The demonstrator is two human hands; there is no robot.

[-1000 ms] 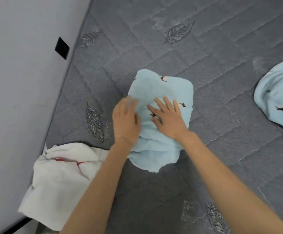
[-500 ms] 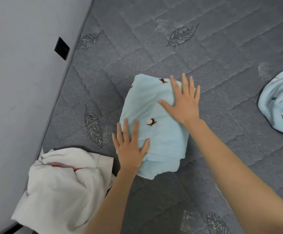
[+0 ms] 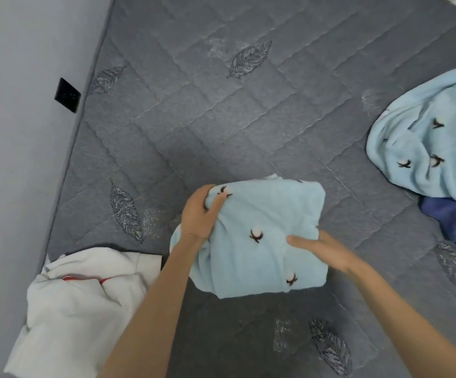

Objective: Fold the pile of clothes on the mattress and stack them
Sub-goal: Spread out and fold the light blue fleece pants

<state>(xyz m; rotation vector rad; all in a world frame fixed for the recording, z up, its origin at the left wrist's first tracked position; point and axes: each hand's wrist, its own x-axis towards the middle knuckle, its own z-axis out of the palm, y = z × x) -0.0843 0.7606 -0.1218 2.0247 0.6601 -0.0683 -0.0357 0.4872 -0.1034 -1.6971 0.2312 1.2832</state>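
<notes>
A folded light blue garment (image 3: 259, 241) with small dark sprig prints lies on the grey quilted mattress (image 3: 221, 118), in the middle in front of me. My left hand (image 3: 199, 214) grips its far left corner, fingers curled into the cloth. My right hand (image 3: 319, 249) holds its right edge, thumb on top; the fingers are blurred and seem to go under the fabric. A folded white garment (image 3: 85, 301) with a red trim lies at the lower left, close to the blue one.
An unfolded light blue garment (image 3: 425, 148) of the same print lies at the right edge, over a dark blue cloth (image 3: 450, 219). The wall (image 3: 17, 132) runs along the mattress's left side and carries a black socket plate (image 3: 67, 95).
Both hands were pressing flat on the blue garment. Now the left hand has closed on its far left corner and the right hand has taken its right edge.
</notes>
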